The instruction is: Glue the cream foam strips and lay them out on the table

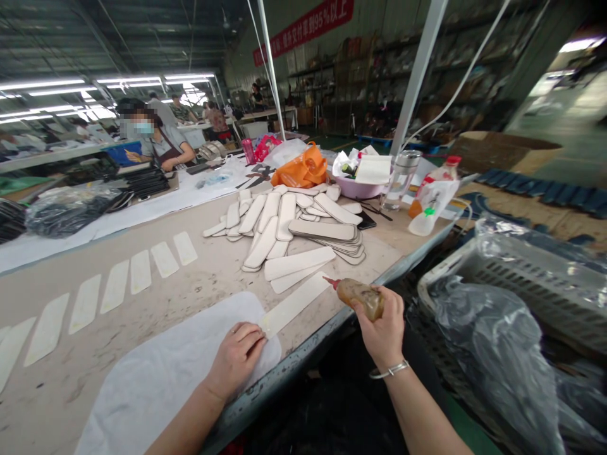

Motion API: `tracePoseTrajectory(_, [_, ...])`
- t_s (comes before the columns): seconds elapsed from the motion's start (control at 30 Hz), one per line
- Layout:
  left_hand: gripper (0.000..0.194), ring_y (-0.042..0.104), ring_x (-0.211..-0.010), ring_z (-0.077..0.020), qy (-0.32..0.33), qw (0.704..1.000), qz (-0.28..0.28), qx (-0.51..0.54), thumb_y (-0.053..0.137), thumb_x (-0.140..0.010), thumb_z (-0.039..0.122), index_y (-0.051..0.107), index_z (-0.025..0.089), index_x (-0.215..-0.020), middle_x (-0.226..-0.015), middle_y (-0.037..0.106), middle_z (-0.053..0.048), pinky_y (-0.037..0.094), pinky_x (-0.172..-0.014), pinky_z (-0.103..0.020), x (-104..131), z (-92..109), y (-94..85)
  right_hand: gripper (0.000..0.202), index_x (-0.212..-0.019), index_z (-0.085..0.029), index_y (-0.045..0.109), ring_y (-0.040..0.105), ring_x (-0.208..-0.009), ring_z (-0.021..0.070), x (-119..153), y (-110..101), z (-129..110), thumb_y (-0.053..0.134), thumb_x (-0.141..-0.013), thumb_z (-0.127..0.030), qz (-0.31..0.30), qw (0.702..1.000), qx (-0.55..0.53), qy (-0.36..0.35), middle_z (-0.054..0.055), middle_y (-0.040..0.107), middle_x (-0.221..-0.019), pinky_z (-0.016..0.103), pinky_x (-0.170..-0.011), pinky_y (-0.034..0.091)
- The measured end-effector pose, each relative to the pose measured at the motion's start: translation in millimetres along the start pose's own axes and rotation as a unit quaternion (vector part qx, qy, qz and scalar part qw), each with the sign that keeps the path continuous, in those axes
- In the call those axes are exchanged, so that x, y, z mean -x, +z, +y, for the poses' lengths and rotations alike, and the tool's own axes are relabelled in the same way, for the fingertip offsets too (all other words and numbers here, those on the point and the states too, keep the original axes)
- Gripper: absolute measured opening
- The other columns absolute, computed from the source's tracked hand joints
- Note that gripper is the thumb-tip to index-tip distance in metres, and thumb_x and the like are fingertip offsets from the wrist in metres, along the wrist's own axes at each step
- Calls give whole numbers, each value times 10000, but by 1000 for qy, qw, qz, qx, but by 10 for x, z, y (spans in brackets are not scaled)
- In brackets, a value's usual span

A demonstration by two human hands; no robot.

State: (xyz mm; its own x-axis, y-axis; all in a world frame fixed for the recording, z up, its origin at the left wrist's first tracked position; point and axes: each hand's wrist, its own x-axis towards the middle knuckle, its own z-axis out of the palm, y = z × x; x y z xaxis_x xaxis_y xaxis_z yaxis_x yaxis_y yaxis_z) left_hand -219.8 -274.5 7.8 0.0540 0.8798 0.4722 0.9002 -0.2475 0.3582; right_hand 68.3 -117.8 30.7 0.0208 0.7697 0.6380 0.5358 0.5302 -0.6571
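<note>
My right hand (385,322) is wrapped round a squeeze bottle (359,298) of murky amber liquid, tilted with its red nozzle at the far end of a pale flat strip (296,304). My left hand (239,354) has its fingers curled together on the strip's near end, over a white sheet (190,354). Just beyond lie two loose pale strips (298,264) and a heap of rounded-end pieces (270,221). Farther left, several similar strips (116,285) are laid out in a row, with faint yellowish marks on some.
Behind the heap are an orange bag (301,169), a pink bowl (363,188) with papers, a clear cup (403,180) and a drink bottle (441,180). A plastic crate (455,259) with clear wrapping stands right of the table edge. A masked co-worker (164,142) sits across.
</note>
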Motion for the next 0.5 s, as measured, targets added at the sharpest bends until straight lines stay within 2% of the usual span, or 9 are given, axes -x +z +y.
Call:
tracePoseTrajectory(0.27, [115,579,-892,-184,3,1000,-6,3,559,-870,143,645,174,-939,-946,627,-76,509,-800,-346,-9,-24,18,358,-1144,-209,512,532,-1006,272,-8,204,33,623,-850,-381,-29,999,-6,17,109,491,-1091,447,-836,508])
tracePoseTrajectory(0.5, [113,570,-901,-178,-2,1000,-12,-10,544,-879,146,639,167,-936,-953,620,-76,500,-818,-343,-5,-4,18,382,-1143,-207,528,546,-979,272,24,85,32,633,-836,-408,-5,999,35,16,106,480,-1100,448,-824,518])
